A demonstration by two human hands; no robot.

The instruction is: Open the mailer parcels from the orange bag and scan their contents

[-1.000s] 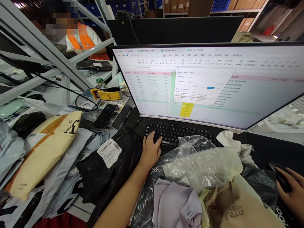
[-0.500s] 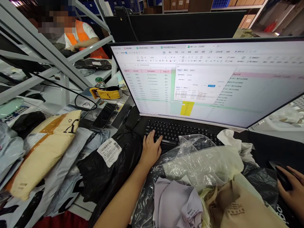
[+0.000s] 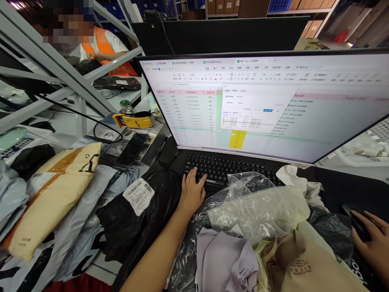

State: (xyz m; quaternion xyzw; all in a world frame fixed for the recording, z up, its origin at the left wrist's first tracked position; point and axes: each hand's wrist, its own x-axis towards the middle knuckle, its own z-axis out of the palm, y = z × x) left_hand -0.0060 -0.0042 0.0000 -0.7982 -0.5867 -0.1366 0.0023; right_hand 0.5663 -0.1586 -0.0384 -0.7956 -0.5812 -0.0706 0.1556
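My left hand (image 3: 192, 191) rests on the left end of a black keyboard (image 3: 231, 170), fingers spread over the keys and holding nothing. At the right edge my right hand (image 3: 370, 239) lies curled over a black mouse (image 3: 356, 224). Above the keyboard a wide monitor (image 3: 267, 105) shows a spreadsheet with a dialog box. In front of the keyboard lies a heap of clear plastic bags (image 3: 258, 207), a lilac garment (image 3: 225, 259) and a tan garment (image 3: 304, 263).
A black parcel with a barcode label (image 3: 138, 195) lies left of my forearm. Beige (image 3: 51, 194) and grey mailers pile up further left. A phone (image 3: 132, 148) and a yellow tape dispenser (image 3: 133, 120) sit behind them. A person in an orange vest (image 3: 100, 46) works beyond the metal rack.
Both hands have kept their places on keyboard and mouse. The view has drifted slightly, and the list inside the dialog box on the screen has changed.
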